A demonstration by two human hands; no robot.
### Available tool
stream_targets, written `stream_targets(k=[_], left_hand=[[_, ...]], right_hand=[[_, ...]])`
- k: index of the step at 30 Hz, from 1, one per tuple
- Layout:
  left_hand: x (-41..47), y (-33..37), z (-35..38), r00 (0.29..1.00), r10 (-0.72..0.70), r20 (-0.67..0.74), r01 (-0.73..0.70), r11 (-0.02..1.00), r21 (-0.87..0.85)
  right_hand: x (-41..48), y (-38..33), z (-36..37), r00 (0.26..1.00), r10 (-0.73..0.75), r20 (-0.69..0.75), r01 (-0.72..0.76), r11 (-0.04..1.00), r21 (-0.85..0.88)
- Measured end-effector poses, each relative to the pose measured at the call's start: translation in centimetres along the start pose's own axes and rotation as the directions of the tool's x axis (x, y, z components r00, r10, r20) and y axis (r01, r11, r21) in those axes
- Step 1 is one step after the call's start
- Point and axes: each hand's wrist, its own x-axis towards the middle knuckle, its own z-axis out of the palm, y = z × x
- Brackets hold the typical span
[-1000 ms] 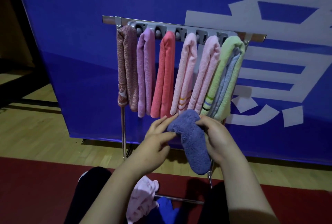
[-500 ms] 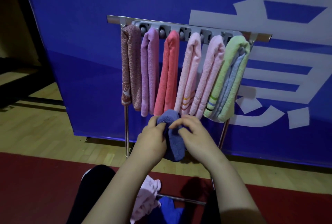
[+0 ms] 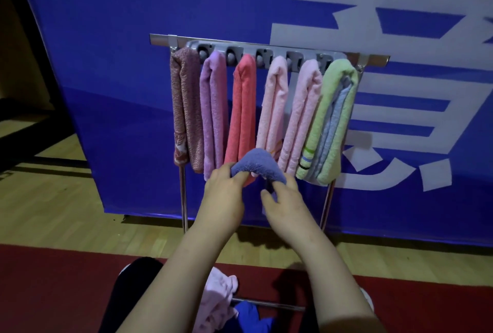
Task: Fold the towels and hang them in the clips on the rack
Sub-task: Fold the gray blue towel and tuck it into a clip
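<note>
Head view: a metal rack [image 3: 373, 58] in the middle of the frame carries a grey clip strip [image 3: 269, 50]. Six folded towels hang from it in a row: a brownish-red towel [image 3: 185, 108], a purple towel [image 3: 213, 111], a coral towel [image 3: 241, 114], a pale pink towel [image 3: 273, 103], a second pink towel [image 3: 302, 114] and a green towel [image 3: 330, 119] with light blue cloth folded inside. A seventh, the blue-purple towel [image 3: 256, 164], arches between both hands just below the row's centre. The left hand [image 3: 224, 196] pinches its left end, grip closed on the cloth. The right hand [image 3: 288, 210], fingers curled, grips its right end. Both forearms reach up from the lower frame. At bottom centre lie one loose pink cloth [image 3: 216, 298] and one blue cloth [image 3: 250, 316].
</note>
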Motion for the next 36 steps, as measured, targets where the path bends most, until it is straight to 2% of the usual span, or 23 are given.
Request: stream_targets(k=[4,9,13,21,28,30,34,36], left_hand=[[2.0,1.6,0.8,0.994,0.094,-0.055,-0.091,0.995,0.040],[7.0,5.6,0.8,0.977,0.153,-0.150,-0.158,0.987,-0.019],[11.8,8.1,0.8,0.944,0.223,-0.243,-0.233,0.972,-0.010],[20.4,11.9,-1.3,0.896,0.257,-0.363,-0.269,0.963,0.019],[25.7,12.5,-1.6,0.915,0.277,-0.292,-0.251,0.960,0.125],[26.3,12.4,-1.2,0.924,0.296,-0.242,-0.247,0.945,0.214],[26.4,11.8,0.1,0.954,0.279,-0.108,-0.224,0.906,0.360],[26.2,11.4,0.3,0.965,0.238,-0.113,-0.180,0.909,0.377]], right_hand=[[0.6,-0.1,-2.9,0.987,-0.047,-0.151,0.055,0.997,0.047],[2.3,-1.0,-6.8,0.952,-0.066,-0.299,0.095,0.992,0.085],[4.9,-1.3,-9.9,0.918,-0.090,-0.385,0.127,0.989,0.071],[11.3,-4.1,-15.2,0.843,-0.176,-0.508,0.173,0.983,-0.052],[16.9,-5.8,-17.6,0.818,-0.152,-0.554,0.049,0.979,-0.196],[17.6,-5.8,-17.6,0.821,-0.163,-0.547,0.026,0.968,-0.249],[18.4,-4.9,-17.1,0.844,-0.171,-0.508,-0.109,0.873,-0.475],[18.6,-4.1,-16.9,0.864,-0.129,-0.486,-0.178,0.825,-0.536]])
